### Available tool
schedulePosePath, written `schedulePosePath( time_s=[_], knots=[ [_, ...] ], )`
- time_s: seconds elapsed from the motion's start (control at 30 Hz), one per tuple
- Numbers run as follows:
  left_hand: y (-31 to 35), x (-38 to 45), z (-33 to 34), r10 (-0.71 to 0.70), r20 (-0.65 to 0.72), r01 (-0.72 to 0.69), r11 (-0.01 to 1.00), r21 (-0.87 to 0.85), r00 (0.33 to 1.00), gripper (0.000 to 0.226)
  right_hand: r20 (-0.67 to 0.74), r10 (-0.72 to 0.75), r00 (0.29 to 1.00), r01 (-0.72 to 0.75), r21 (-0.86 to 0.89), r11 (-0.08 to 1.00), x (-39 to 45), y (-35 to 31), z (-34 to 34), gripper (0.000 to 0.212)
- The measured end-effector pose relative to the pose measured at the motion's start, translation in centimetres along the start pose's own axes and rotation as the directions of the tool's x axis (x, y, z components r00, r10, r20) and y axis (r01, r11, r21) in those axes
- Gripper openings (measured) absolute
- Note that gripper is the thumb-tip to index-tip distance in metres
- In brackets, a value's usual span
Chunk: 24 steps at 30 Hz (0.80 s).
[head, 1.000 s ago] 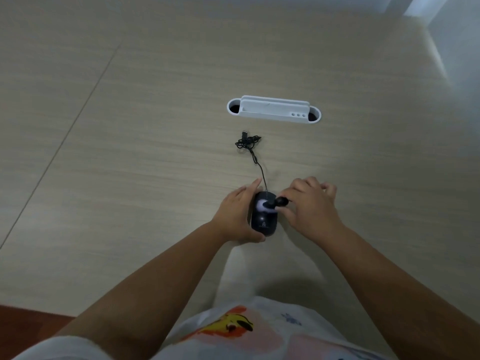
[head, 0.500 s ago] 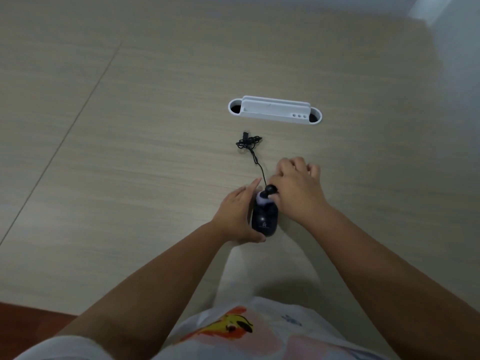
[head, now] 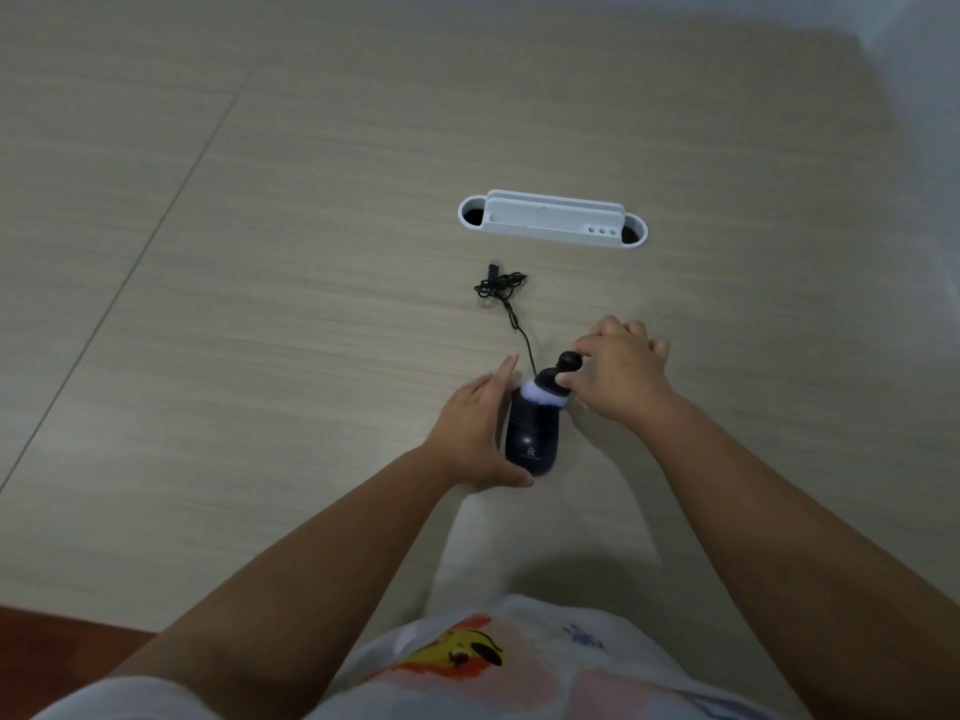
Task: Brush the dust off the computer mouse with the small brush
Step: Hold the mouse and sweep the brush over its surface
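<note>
Brush (head: 551,383) now further up mouse (head: 531,439) — pale wood-grain desk (head: 260,330).

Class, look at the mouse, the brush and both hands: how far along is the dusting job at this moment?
Done: the brush is picked up and the mouse steadied by the left hand on the table. In hand: the right hand presses the white bristles onto the mouse's front end, by the cable. Left: the rear with the logo shows no bristles on it; remaining dust is too fine to judge.
</note>
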<state>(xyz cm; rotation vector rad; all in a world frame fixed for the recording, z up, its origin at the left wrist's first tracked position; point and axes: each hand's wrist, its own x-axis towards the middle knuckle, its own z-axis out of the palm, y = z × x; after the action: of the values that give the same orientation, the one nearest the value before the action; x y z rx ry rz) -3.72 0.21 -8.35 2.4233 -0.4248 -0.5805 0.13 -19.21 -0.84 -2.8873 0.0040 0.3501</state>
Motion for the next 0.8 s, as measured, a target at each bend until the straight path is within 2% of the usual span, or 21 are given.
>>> schedulePosePath(
  time_s=[0.07, 0.17, 0.3, 0.33, 0.43, 0.53, 0.67, 0.8],
  knots=[
    [0.0, 0.0, -0.1, -0.004, 0.005, 0.004, 1.000, 0.000, 1.000, 0.149, 0.053, -0.007, 0.999, 0.006, 0.014, 1.000, -0.2, 0.2, 0.0, 0.022],
    [0.1, 0.0, -0.1, -0.002, 0.002, 0.002, 1.000, 0.008, 1.000, 0.147, -0.026, 0.030, 0.999, -0.031, -0.039, 0.999, -0.8, 0.5, 0.2, 0.018],
    [0.2, -0.1, -0.1, 0.008, 0.006, -0.008, 1.000, 0.024, 1.000, 0.145, 0.103, -0.073, 0.992, 0.057, 0.142, 0.988, -2.0, 0.6, 0.7, 0.016],
    [0.2, -0.1, -0.1, 0.010, 0.008, -0.010, 1.000, 0.029, 1.000, 0.143, 0.089, -0.083, 0.993, 0.069, 0.150, 0.986, -2.4, 0.6, 0.8, 0.016],
    [0.0, 0.1, 0.0, 0.003, 0.026, -0.005, 0.998, 0.069, 1.000, 0.133, 0.012, -0.077, 0.997, 0.075, 0.100, 0.992, -3.0, 0.8, 0.7, 0.019],
    [0.1, 0.2, 0.1, 0.018, 0.021, -0.020, 0.994, 0.108, 1.000, 0.120, 0.076, -0.137, 0.988, 0.131, 0.075, 0.989, -3.7, 0.5, 1.0, 0.019],
    [0.1, 0.3, 0.1, 0.026, 0.004, -0.027, 0.992, 0.120, 1.000, 0.117, -0.039, -0.107, 0.993, 0.109, 0.048, 0.993, -4.1, 0.4, 1.0, 0.018],
    [-0.3, 0.3, 0.3, 0.034, 0.014, -0.036, 0.989, 0.146, 0.999, 0.120, 0.097, -0.257, 0.961, 0.263, -0.051, 0.963, -4.4, -0.2, 1.0, 0.021]
  ],
)
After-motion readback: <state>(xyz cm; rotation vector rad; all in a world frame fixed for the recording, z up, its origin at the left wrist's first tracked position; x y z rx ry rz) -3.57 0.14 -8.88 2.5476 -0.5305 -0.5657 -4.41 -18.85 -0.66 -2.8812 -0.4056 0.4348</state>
